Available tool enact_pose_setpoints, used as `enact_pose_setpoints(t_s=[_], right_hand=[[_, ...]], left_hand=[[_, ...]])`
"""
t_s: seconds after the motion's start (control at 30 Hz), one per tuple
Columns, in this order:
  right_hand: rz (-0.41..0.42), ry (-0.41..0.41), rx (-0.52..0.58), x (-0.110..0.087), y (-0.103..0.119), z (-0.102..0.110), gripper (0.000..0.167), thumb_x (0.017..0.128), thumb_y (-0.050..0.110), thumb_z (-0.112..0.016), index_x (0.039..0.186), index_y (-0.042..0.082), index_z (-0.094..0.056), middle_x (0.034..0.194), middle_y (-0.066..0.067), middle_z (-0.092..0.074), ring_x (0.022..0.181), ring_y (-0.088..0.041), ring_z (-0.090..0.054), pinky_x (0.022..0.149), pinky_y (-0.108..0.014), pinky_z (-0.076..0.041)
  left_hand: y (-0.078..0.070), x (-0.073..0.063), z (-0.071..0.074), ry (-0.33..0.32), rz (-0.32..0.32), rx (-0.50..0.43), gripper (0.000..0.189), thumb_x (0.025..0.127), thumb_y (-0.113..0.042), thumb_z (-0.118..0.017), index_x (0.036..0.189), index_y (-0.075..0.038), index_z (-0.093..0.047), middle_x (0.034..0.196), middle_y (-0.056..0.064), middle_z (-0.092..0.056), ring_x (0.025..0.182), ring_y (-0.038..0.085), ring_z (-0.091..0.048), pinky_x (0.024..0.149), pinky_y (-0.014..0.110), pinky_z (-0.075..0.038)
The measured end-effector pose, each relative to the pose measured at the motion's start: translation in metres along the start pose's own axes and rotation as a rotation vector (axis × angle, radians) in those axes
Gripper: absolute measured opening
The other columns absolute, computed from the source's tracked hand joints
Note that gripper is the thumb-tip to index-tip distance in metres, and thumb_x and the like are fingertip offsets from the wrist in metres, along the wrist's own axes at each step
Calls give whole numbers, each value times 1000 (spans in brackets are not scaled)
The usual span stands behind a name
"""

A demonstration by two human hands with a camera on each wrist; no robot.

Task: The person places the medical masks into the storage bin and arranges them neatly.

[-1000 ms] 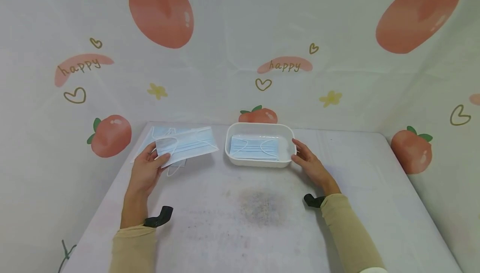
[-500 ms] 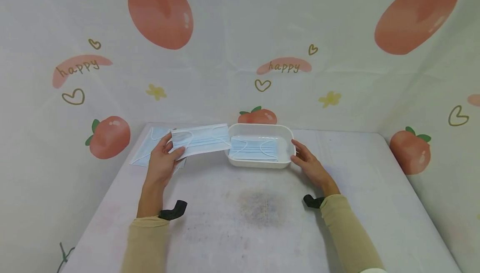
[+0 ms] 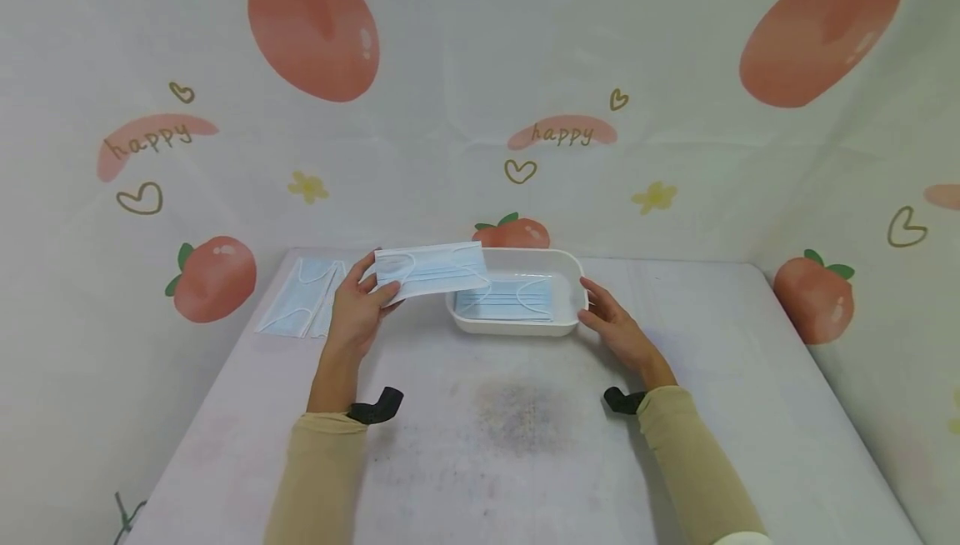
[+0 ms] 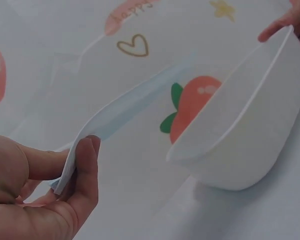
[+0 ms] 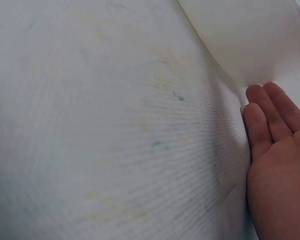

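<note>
My left hand (image 3: 356,316) pinches a light blue face mask (image 3: 431,268) by its left end, thumb on the near side. The mask is held in the air, its right end over the left rim of a white plastic box (image 3: 517,329). Inside the box lies another blue face mask (image 3: 517,299) with white ear loops. Seen from the left wrist, the held mask (image 4: 115,110) bends up toward the box (image 4: 250,135). My right hand (image 3: 618,332) touches the box's right side; in the right wrist view its fingers (image 5: 260,127) lie extended against the box's lower wall.
More face masks (image 3: 296,299) lie flat at the back left of the white table (image 3: 465,462), partly hidden by my left hand. Behind the table hangs a white cloth (image 3: 420,95) printed with peaches and hearts. Each wrist wears a black mount (image 3: 378,406).
My left hand has carried the held mask rightward from above the table masks to the box's left rim. The right hand and the box have stayed in place.
</note>
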State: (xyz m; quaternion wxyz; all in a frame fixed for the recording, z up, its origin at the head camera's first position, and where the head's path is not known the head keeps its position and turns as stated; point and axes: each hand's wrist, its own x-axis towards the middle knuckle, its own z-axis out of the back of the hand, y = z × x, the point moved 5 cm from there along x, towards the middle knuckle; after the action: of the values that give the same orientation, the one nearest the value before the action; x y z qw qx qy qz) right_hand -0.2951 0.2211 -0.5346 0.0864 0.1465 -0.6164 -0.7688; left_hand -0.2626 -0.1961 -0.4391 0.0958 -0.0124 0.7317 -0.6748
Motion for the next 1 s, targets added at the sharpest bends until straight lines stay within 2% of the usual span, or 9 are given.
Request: enact_pose_setpoints(t_s=[0.17, 0.33, 0.6, 0.73, 1.0], right_hand=[[3, 1, 5, 1, 1, -1, 69, 103, 29, -60, 162, 29, -24, 169, -20, -20, 155, -43, -26, 126, -62, -20], [6, -7, -6, 1, 0, 0, 70, 103, 31, -61, 162, 29, -24, 169, -20, -22, 154, -43, -27, 126, -61, -20], [8, 0, 1, 0, 0, 0, 70, 104, 28, -59, 163, 26, -22, 169, -21, -20, 154, -44, -27, 126, -62, -19], [9, 0, 17, -1, -1, -1, 68, 104, 26, -59, 163, 27, -24, 169, -20, -20, 154, -43, -28, 126, -61, -20], [20, 5, 19, -2, 1, 0, 70, 104, 28, -59, 163, 25, -23, 168, -23, -21, 152, -45, -29, 125, -62, -20]], left_hand=[[0, 6, -14, 23, 20, -34, 75, 97, 5, -61, 160, -23, -32, 151, 16, -51, 112, 17, -67, 99, 35, -57], [3, 10, -30, 26, 33, -20, 72, 97, 4, -61, 159, -22, -35, 148, 17, -54, 111, 18, -67, 92, 29, -60], [12, 15, -57, 38, 45, 26, 69, 97, 3, -61, 157, -22, -38, 148, 15, -56, 125, 31, -64, 100, 38, -56], [19, 17, -71, 45, 52, 66, 68, 98, 2, -61, 157, -23, -40, 149, 13, -56, 128, 33, -63, 101, 41, -56], [28, 22, -94, 51, 50, 88, 66, 96, 3, -63, 154, -21, -43, 148, 15, -57, 132, 32, -60, 107, 45, -52]])
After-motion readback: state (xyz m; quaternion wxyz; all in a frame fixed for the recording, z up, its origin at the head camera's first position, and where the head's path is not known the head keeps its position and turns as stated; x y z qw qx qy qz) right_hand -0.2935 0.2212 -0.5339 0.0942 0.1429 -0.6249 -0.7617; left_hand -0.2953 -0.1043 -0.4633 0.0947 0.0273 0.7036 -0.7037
